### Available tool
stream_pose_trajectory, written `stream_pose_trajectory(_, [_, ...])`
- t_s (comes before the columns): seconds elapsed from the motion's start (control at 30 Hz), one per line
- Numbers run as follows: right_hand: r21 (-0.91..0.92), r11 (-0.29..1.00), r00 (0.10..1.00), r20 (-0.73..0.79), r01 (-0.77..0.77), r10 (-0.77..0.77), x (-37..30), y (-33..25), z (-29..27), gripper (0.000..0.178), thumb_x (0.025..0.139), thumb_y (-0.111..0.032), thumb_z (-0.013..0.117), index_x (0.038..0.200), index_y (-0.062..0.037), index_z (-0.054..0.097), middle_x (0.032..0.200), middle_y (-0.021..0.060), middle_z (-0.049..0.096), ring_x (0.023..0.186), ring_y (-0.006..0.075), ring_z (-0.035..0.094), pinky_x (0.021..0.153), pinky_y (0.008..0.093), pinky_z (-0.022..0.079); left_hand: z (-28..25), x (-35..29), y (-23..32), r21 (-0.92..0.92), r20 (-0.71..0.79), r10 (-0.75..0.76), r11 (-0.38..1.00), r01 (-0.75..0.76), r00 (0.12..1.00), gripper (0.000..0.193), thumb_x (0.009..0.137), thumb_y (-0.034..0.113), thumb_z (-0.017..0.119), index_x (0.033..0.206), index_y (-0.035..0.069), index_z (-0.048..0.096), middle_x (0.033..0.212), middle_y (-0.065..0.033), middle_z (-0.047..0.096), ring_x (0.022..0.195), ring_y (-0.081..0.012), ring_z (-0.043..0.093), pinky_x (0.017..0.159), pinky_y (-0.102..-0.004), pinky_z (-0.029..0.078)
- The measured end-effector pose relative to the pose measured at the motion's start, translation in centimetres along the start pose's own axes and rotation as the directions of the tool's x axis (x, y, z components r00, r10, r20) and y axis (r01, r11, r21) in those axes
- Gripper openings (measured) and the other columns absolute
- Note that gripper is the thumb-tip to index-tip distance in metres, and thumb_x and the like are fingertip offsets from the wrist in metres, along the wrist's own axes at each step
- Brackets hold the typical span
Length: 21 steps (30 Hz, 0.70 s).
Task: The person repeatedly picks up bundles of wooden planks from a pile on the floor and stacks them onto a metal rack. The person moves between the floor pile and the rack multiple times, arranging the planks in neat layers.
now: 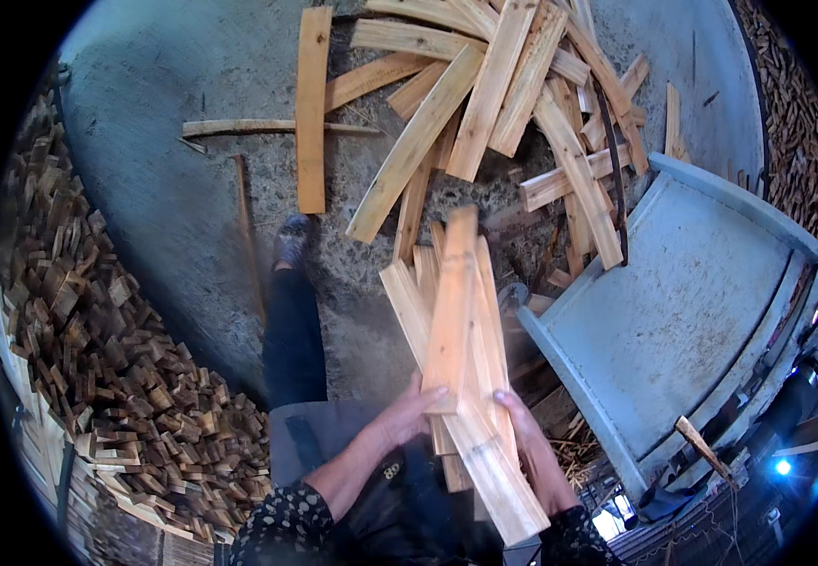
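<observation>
Between my two hands is a bundle of several pale wooden boards [461, 340], held lengthwise above my lap. My left hand [407, 413] grips its left side, the thumb lying over one board. On the right side my right hand [524, 424] is closed round the edge, thumb up. The boards fan out unevenly at the far end, and one slants toward my right forearm at the near end. Most of my fingers are hidden behind the wood. Beyond the bundle, loose boards [492, 104] lie in a crisscross heap on the floor.
To the right stands a grey metal table [683, 292] with raised edges; a wood scrap [703, 451] rests near its close end. A large pile of small wood blocks [135, 377] fills the left. My left foot [292, 241] is beside a single board [311, 113] on the concrete floor.
</observation>
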State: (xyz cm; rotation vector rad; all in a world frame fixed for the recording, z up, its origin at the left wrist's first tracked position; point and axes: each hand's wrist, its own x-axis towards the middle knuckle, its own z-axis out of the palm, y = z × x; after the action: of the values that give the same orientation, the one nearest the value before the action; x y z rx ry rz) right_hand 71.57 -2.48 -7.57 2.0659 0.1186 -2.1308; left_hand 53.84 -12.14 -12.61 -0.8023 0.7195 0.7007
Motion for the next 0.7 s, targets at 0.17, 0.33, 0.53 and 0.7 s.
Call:
stream_pose_trajectory(0.17, [-0.155,0.984,0.995,0.048,0.093,-0.086,7.3,-1.6,0.2,0.067,0.078,-0.032,0.06,0.129,0.0009,0.031,0.121,0.0167,0.045,0.109,0.0233,0.046,0.091,0.0326,0.039,-1.3,4.1,0.9,-0.088,0.062,0.151,0.985,-0.146,0.987,0.066,0.08,0.01,0.058,0.132,0.011,0.018,0.12,-0.0139,0.044,0.107,-0.0266,0.05,0.084,-0.0404,0.048])
stream_pose_trajectory(0.33, [-0.173,0.96,0.974,0.098,0.221,-0.206,8.7,-2.2,2.6,0.066,0.077,-0.03,0.062,0.127,0.0011,0.033,0.119,0.0159,0.046,0.107,0.0223,0.047,0.089,0.0325,0.04,-3.1,6.1,1.2,-0.266,0.052,0.07,0.963,-0.054,0.996,0.067,0.08,0.019,0.061,0.131,0.009,0.019,0.121,-0.0156,0.043,0.106,-0.0264,0.05,0.085,-0.0367,0.047])
stream_pose_trajectory(0.53, [-0.192,0.972,0.989,-0.024,0.138,-0.145,4.9,-2.5,4.3,0.057,0.078,-0.028,0.06,0.123,0.0007,0.038,0.108,0.0139,0.053,0.095,0.0203,0.053,0.085,0.0307,0.042,0.5,2.8,1.0,0.12,-0.108,0.279,0.956,-0.266,0.954,0.076,0.08,0.026,0.062,0.134,0.011,0.011,0.126,-0.017,0.036,0.108,-0.0264,0.047,0.083,-0.0385,0.049])
stream_pose_trajectory(0.7, [-0.334,0.922,0.969,-0.079,0.194,-0.233,2.3,-1.0,4.7,0.058,0.08,-0.032,0.06,0.123,0.0,0.04,0.111,0.0159,0.052,0.096,0.0205,0.053,0.084,0.0305,0.042,0.5,1.6,-1.4,0.17,-0.167,0.214,0.968,-0.186,0.962,0.07,0.082,0.031,0.058,0.134,0.011,0.014,0.124,-0.016,0.039,0.106,-0.026,0.05,0.082,-0.038,0.049])
